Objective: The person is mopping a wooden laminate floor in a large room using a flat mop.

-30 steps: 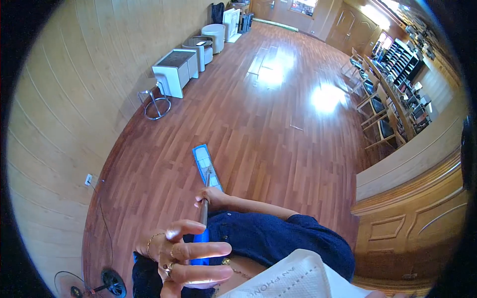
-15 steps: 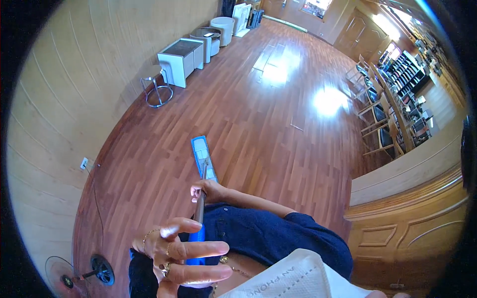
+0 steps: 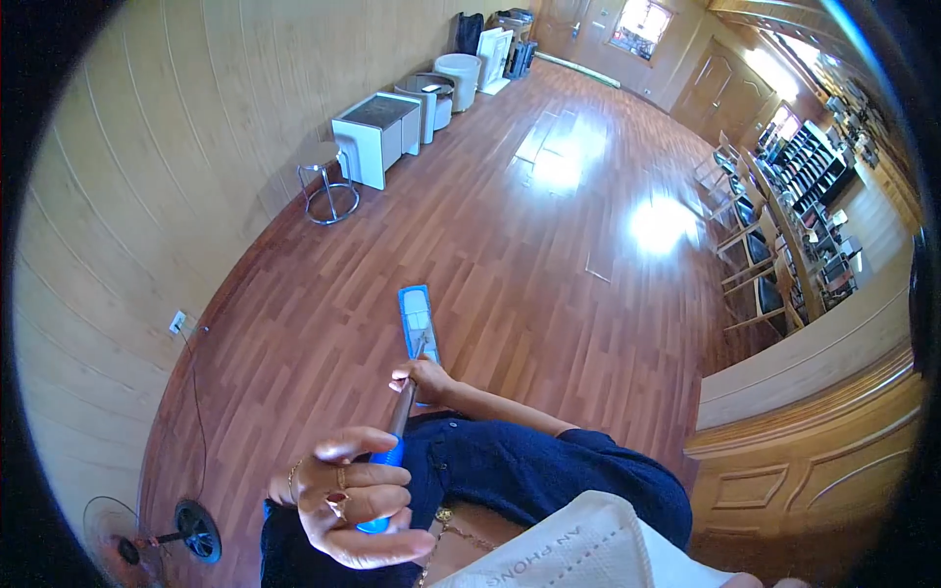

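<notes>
A flat mop [image 3: 417,312] with a blue-edged rectangular head rests on the wooden floor ahead of me. Its metal pole slants back toward my body and ends in a blue grip [image 3: 390,454]. My right hand [image 3: 423,380] is wrapped around the pole, partway down toward the head. Nearer to me, my left hand [image 3: 355,498], with rings and a bracelet, curls its fingers around the blue grip; the thumb side and little finger stand somewhat loose.
Along the left wall stand a round stool [image 3: 328,191], a white cabinet [image 3: 377,137] and a white bin [image 3: 459,78]. A fan [image 3: 127,549] and its cord lie at lower left. Chairs [image 3: 769,294] line a long table at right, beyond a wooden panel [image 3: 804,480].
The fingers of my left hand have gone from stretched out to curled around the blue grip. In the picture, the room and the mop head have shifted slightly right and down.
</notes>
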Motion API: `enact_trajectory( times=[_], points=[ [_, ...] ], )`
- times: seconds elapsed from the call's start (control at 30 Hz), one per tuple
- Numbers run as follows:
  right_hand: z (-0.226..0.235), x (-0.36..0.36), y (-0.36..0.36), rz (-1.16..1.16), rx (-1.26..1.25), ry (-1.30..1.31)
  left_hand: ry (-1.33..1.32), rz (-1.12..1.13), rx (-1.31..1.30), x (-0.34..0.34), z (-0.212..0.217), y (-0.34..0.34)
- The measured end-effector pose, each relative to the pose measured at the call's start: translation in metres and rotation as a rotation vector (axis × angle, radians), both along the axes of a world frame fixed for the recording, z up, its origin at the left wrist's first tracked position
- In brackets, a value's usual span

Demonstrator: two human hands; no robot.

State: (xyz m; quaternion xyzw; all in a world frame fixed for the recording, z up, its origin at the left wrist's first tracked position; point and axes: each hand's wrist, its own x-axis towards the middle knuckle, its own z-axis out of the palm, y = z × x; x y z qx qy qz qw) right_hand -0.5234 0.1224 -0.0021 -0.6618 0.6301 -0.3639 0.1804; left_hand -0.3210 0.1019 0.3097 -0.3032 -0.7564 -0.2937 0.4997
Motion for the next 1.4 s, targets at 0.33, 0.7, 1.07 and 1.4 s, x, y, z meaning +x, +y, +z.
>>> enact_trajectory(
  times=[0.33, 0.7, 1.07, 1.4],
  points=[
    [-0.010, -0.027, 0.017, -0.302, 0.103, 0.091, -0.229, -0.317, 0.286, -0.011, -0.022, -0.051],
    [-0.019, -0.028, 0.065, -0.730, -0.028, 0.074, -0.486, -0.559, 0.188, -0.047, -0.040, -0.092],
    [-0.043, -0.002, 0.146, -1.193, 0.032, 0.141, -0.486, -0.904, 0.179, -0.078, -0.046, -0.073],
    [-0.104, 0.133, 0.248, -1.552, 0.045, 0.024, -0.592, -1.250, 0.041, -0.053, -0.072, -0.022]
  ],
)
